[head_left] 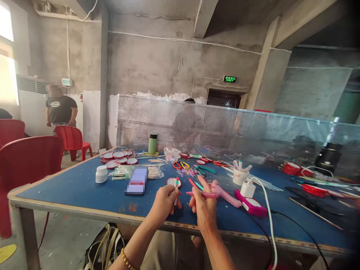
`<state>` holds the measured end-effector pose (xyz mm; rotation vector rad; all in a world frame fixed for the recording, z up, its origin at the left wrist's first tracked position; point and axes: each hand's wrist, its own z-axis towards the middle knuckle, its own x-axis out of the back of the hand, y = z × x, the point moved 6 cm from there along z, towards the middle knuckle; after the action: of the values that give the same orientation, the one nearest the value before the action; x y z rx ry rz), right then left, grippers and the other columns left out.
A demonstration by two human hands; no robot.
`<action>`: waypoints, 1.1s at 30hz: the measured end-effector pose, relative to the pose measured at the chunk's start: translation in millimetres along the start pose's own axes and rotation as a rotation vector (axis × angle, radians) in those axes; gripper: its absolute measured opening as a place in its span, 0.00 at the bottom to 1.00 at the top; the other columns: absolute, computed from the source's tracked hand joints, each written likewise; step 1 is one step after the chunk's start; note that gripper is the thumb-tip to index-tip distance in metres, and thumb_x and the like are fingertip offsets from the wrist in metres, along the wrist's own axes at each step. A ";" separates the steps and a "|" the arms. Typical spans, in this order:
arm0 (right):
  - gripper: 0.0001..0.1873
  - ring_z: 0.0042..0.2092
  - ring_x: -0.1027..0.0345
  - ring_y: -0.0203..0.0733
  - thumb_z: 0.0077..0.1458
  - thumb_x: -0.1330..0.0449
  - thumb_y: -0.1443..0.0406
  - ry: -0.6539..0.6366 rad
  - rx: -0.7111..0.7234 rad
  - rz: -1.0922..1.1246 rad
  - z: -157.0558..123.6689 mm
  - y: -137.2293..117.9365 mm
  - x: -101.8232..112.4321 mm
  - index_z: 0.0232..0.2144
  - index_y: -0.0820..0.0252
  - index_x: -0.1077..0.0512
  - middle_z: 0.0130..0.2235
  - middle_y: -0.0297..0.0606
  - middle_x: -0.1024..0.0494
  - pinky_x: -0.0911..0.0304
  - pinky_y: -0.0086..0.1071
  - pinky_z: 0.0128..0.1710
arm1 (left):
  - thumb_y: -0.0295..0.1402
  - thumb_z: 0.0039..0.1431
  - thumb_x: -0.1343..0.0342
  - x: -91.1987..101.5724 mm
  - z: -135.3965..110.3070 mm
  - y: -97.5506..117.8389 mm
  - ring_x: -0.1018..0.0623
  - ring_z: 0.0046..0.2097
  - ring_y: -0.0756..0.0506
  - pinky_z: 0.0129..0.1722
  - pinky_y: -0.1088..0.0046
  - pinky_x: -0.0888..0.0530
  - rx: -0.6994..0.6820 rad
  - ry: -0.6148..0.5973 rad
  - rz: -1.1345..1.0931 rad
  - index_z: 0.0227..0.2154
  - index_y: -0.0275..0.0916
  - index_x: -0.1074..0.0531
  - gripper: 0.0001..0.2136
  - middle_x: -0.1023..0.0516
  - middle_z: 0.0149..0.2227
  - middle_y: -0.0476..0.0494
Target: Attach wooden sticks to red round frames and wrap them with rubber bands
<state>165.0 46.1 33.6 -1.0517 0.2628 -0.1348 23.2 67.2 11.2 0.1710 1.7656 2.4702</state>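
My left hand (164, 202) is closed around a thin white stick (176, 189) with a red and green tip, held upright near the table's front edge. My right hand (204, 207) pinches a pink stick (201, 194) that lies level, pointing left toward the other hand. A small round red-rimmed disc (172, 182) rests on the blue table (78, 187) just behind my left hand. Loose red and green sticks (196, 184) lie behind my right hand. A pink glue gun (225, 194) lies to the right of it.
Red-rimmed discs (119, 157), a white jar (101, 174), a green bottle (152, 144), scissors (180, 165), a cup of sticks (240, 174), a pink device with a white charger (251, 202) and cable crowd the table. A mesh screen (225, 127) backs it. Red chairs (28, 161) and a standing person (60, 110) are on the left.
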 end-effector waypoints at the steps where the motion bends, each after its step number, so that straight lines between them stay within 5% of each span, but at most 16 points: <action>1: 0.38 0.14 0.48 0.30 0.55 0.39 0.54 0.000 0.002 -0.004 0.0 -0.1 0.0 0.63 0.65 0.40 0.14 0.23 0.35 0.51 0.21 0.13 | 0.43 0.58 0.50 0.1 0.1 0.1 0.39 0.13 0.55 0.13 0.80 0.47 -0.002 0.000 0.007 0.29 0.36 0.31 0.14 0.24 0.19 0.48; 25: 0.33 0.15 0.47 0.30 0.55 0.40 0.54 0.033 -0.016 -0.029 -4.3 -3.2 -0.5 0.59 0.64 0.36 0.15 0.25 0.33 0.51 0.22 0.13 | 0.45 0.59 0.51 -0.5 0.2 -0.2 0.37 0.12 0.55 0.13 0.80 0.47 -0.009 -0.041 0.049 0.30 0.35 0.32 0.16 0.24 0.20 0.46; 33: 0.31 0.15 0.45 0.30 0.55 0.39 0.53 -0.058 0.004 -0.014 -1.0 -3.1 -0.9 0.56 0.65 0.33 0.15 0.26 0.32 0.48 0.22 0.15 | 0.34 0.56 0.53 -0.4 -0.8 -0.9 0.35 0.14 0.55 0.15 0.81 0.43 -0.002 -0.044 0.045 0.34 0.35 0.31 0.09 0.22 0.22 0.47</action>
<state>163.9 43.9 35.9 -1.0516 0.2022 -0.1170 23.5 66.7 10.1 0.2663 1.7614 2.4782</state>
